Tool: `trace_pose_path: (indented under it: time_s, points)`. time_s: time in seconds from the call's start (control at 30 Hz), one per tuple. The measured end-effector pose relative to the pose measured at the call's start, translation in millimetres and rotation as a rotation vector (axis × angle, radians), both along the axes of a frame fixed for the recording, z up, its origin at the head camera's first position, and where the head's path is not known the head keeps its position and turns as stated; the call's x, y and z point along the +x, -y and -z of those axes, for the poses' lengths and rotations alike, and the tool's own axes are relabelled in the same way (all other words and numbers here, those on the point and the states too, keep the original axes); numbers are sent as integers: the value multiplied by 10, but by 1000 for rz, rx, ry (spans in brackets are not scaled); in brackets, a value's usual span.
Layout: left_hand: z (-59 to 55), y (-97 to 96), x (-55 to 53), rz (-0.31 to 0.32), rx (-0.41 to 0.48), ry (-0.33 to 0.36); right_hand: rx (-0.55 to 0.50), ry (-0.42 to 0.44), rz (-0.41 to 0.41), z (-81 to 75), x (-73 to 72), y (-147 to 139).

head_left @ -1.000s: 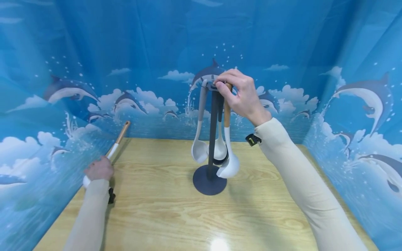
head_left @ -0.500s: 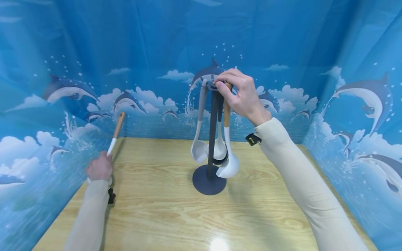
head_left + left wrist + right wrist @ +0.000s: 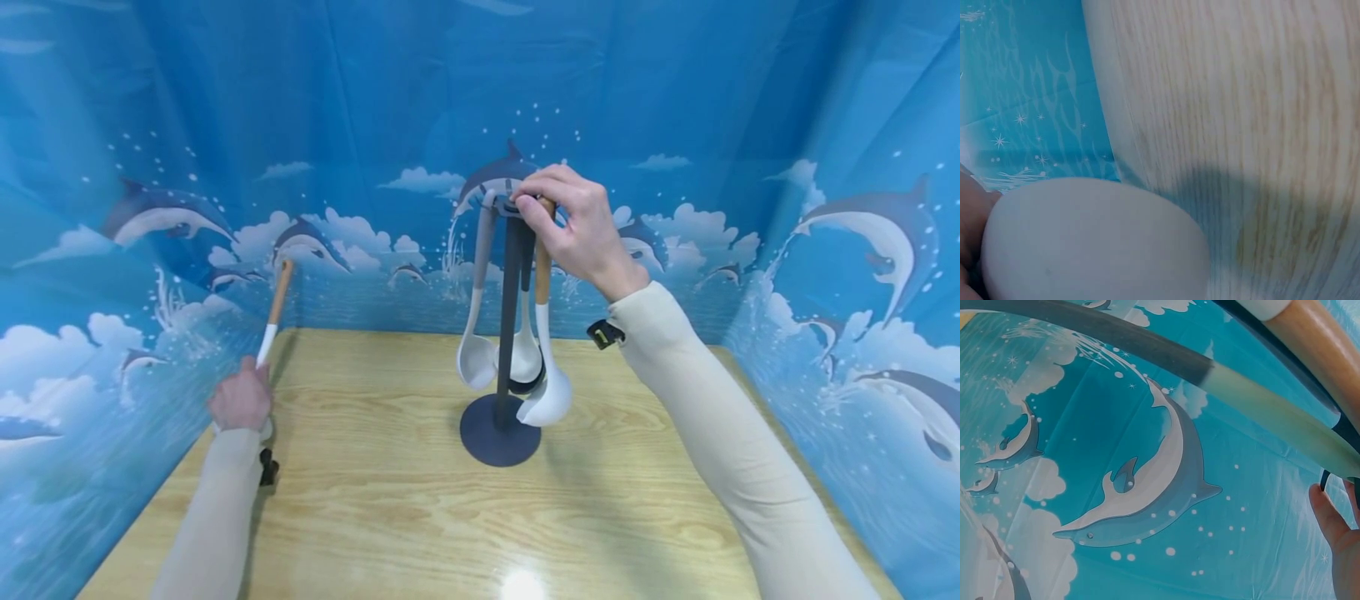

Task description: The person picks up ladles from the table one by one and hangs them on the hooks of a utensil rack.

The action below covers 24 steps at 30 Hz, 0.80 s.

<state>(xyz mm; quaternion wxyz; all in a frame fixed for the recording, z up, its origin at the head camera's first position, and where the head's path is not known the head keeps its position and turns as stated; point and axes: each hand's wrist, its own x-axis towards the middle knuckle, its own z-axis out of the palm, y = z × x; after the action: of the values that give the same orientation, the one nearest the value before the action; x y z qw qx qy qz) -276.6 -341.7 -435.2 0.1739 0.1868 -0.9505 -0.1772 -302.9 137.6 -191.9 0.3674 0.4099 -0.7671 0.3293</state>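
Note:
My left hand [image 3: 242, 402] grips a white cooking utensil with a wooden handle [image 3: 281, 292] at the table's left side. That handle points away from me; the hand covers much of the white part. In the left wrist view the utensil's broad, rounded white head [image 3: 1097, 244] fills the lower left. My right hand [image 3: 573, 218] holds the top of a dark utensil stand [image 3: 501, 442], thumb and fingers at its hooks. Fingertips [image 3: 1329, 512] touch a dark hook in the right wrist view. A white ladle with a wooden handle [image 3: 549, 396] hangs below this hand.
A grey-handled ladle [image 3: 477, 362] hangs on the stand's left side. Behind the post hang a dark-handled pale utensil [image 3: 525, 354] and a black one, partly hidden. The wood-grain table [image 3: 360, 508] meets a blue dolphin curtain [image 3: 360, 108] at the back and sides.
The left hand has shifted slightly farther from me and to the right. The handle of its utensil has swung left and its tip has risen. My right hand and the stand look still.

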Motion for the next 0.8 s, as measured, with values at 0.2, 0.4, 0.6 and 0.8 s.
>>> trace_pose_path:
  time_s: [0.2,0.4,0.6,0.8]
  points:
    - [-11,-34,-22,-15,21,-83,-1,1,-1,-3,6,2]
    - [-33,-97,-59,-13,-2,-212,-3,-7,-3,-11,4,2]
    - [-42,-150,-68,4,14,-266,1,-7,-8,-14,3,4]
    - [-61,-206,-72,50,7,-375,0,-7,-2,-12,7,4]
